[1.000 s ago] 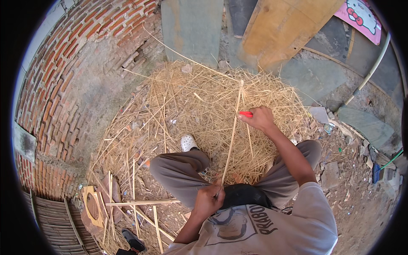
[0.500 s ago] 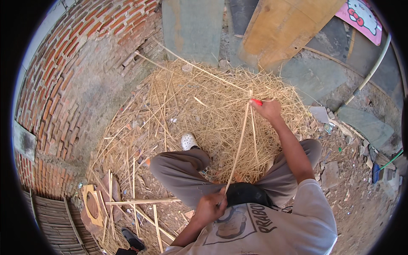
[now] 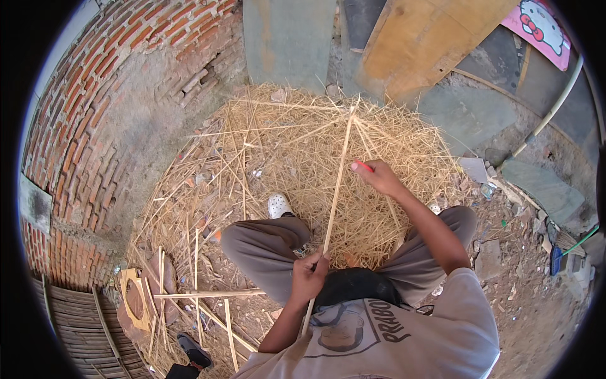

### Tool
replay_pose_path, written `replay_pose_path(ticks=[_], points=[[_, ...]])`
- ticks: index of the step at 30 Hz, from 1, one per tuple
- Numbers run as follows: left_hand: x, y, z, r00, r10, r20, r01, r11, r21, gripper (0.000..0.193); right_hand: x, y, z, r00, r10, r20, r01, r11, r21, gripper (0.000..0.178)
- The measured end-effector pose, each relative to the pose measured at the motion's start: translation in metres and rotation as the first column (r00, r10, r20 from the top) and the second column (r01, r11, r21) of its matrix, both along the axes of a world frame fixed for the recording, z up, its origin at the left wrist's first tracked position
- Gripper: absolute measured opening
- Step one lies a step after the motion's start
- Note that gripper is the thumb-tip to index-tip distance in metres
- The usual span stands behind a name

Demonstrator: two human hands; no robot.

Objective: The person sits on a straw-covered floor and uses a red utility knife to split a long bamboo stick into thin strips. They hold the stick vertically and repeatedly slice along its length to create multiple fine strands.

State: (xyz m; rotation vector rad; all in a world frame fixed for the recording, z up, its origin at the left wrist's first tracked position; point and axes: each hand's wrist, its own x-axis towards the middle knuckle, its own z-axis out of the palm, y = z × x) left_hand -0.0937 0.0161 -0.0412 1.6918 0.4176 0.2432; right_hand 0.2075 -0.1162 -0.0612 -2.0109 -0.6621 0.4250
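My left hand (image 3: pixel 309 276), near my lap, is closed around a long pale bamboo strip (image 3: pixel 337 196). The strip slants away from me, its far end over the straw-like heap, and its near end passes below the hand against my shirt. In my right hand (image 3: pixel 382 177) is a tool with a red handle (image 3: pixel 363 166), held just right of the strip. Its blade, if any, cannot be made out. Thin, partly blurred slivers fan out near the strip's far end.
A heap of shavings (image 3: pixel 284 151) spreads before my crossed legs. More bamboo strips (image 3: pixel 211 294) lie at the left, near a yellow board with a round hole (image 3: pixel 136 303). A brick wall (image 3: pixel 95 126) rises left, and boards (image 3: pixel 290 44) lean behind. Another person's dark shoe (image 3: pixel 194 351) shows lower left.
My right hand with the red-handled tool has come nearer and slightly left. My left hand has moved up and left, with more strip now below it. The long slivers reaching far left have swung down.
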Motion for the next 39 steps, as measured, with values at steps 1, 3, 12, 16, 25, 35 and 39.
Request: replay_pose_path(ticks=[1, 3, 12, 16, 25, 35, 39], points=[[0.011, -0.001, 0.004, 1.000, -0.008, 0.010, 0.009, 0.999, -0.049, 0.019, -0.012, 0.006, 0.001, 0.999, 0.016, -0.041, -0.013, 0.997, 0.078, 0.067], [0.024, -0.005, 0.003, 0.999, -0.019, 0.037, 0.023, 0.992, -0.121, 0.023, -0.030, 0.015, 0.007, 0.991, 0.059, -0.119, -0.029, 0.971, 0.235, 0.054], [0.068, -0.016, -0.023, 0.989, -0.146, 0.023, 0.148, 0.973, -0.176, 0.036, -0.029, 0.007, 0.036, 0.877, 0.047, -0.477, 0.230, 0.832, 0.504, 0.026], [0.083, -0.027, -0.030, 0.991, -0.116, 0.062, 0.128, 0.964, -0.232, 0.035, -0.030, 0.008, 0.048, 0.900, -0.019, -0.435, 0.248, 0.843, 0.477, 0.024], [0.115, -0.022, -0.005, 0.989, -0.037, 0.145, 0.072, 0.968, -0.241, 0.033, -0.035, 0.006, 0.035, 0.958, 0.078, -0.277, 0.060, 0.887, 0.458, 0.017], [0.075, -0.016, -0.011, 0.988, -0.124, 0.087, 0.145, 0.940, -0.308, 0.031, -0.021, -0.002, 0.032, 0.935, -0.001, -0.354, 0.200, 0.826, 0.527, 0.020], [0.076, -0.009, -0.010, 0.997, -0.024, 0.080, 0.042, 0.974, -0.224, 0.029, -0.034, 0.005, 0.012, 0.992, -0.010, 0.129, -0.037, 0.935, 0.352, 0.036]])
